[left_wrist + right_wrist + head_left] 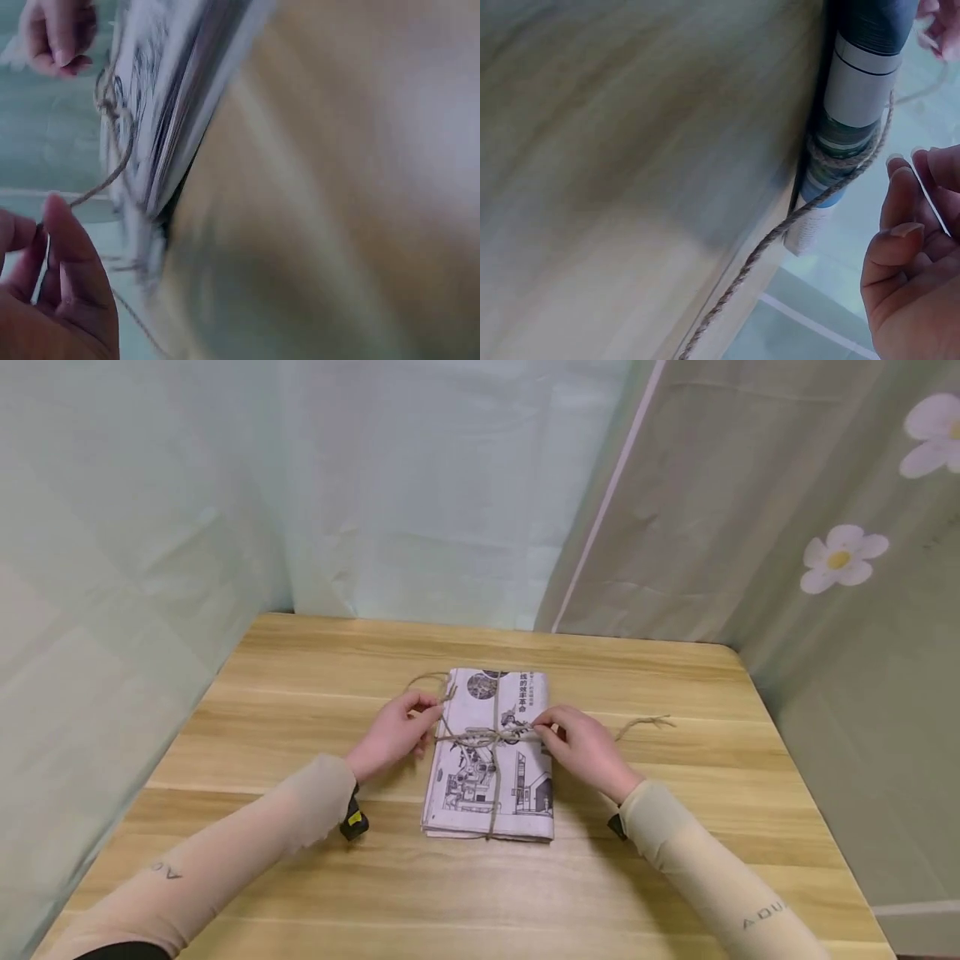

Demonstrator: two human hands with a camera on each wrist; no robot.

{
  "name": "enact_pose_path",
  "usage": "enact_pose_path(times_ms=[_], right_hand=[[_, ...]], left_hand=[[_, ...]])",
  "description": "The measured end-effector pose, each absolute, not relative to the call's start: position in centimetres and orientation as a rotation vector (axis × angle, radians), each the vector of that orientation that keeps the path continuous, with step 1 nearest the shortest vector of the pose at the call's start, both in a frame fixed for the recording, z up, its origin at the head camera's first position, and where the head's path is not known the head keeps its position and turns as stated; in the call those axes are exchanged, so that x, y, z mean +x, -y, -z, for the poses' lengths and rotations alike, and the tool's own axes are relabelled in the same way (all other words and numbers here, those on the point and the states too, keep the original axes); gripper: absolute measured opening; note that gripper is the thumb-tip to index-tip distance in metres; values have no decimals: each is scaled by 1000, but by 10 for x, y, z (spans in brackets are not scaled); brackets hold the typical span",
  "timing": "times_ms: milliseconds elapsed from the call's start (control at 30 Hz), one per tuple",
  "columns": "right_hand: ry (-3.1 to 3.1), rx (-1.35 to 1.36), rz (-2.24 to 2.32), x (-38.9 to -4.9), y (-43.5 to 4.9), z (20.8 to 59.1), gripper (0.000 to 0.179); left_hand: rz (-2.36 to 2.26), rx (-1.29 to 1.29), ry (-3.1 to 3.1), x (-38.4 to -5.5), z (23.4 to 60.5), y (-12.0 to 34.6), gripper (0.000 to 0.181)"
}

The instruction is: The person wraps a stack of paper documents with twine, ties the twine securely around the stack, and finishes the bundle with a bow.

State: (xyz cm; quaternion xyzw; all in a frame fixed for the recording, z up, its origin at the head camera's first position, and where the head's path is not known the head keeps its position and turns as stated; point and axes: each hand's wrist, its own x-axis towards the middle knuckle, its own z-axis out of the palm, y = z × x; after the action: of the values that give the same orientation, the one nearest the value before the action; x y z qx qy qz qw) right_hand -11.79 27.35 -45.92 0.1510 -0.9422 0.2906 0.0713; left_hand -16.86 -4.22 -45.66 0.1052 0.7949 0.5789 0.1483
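Observation:
A folded newspaper bundle (459,777) lies on the wooden table, bound lengthwise and across with brown twine (495,785). The strands cross in a knot near the middle of its top face. On the bundle's left, my left hand (399,731) pinches a strand of twine between thumb and fingers; the left wrist view shows that strand (105,180) running to the knot. My right hand (583,747) is at the bundle's right edge, fingertips together at the twine by the knot. In the right wrist view its fingertips (898,174) are close together, with the gripped part hidden.
A loose twine end (645,722) lies on the table (360,893) right of the bundle, and another length curves behind its upper left corner. Pale curtains (450,510) surround the table's back and sides, with flower prints at right.

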Motion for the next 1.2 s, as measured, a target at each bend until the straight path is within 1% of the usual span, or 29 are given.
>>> enact_pose_path(times_ms=[167,233,333,367,433,567,600,667,767,867,1067,1200], right_hand=[[2810,431,-940,-127,-266,452,24],[2777,448,-982,-133,-261,448,33],[2717,528,-994,-141,-251,441,50],[2701,551,-973,-143,-248,439,52],[2667,571,-905,-147,-243,436,45],[2612,482,-803,-151,-246,433,14],[2600,453,-799,-152,-250,432,9],[2586,405,-810,-151,-261,429,9],[2562,365,-806,-145,-280,422,13],[2515,356,-779,-136,-297,416,16],[2429,428,-709,-118,-322,411,15],[2438,430,-758,-106,-334,413,19]], left_hand=[[-1322,751,-2679,-166,438,36,13],[-1224,882,-2739,-165,432,33,10],[-1130,1007,-2738,-163,426,27,11],[-1111,1030,-2730,-162,426,26,11],[-1099,1058,-2716,-160,425,22,13],[-1142,1026,-2682,-156,426,17,12],[-1171,998,-2662,-156,426,17,11],[-1235,928,-2612,-156,426,16,9],[-1359,833,-2503,-156,428,16,9],[-1450,773,-2418,-157,429,14,12],[-1538,680,-2327,-161,428,9,16],[-1625,589,-2248,-166,433,8,24]])
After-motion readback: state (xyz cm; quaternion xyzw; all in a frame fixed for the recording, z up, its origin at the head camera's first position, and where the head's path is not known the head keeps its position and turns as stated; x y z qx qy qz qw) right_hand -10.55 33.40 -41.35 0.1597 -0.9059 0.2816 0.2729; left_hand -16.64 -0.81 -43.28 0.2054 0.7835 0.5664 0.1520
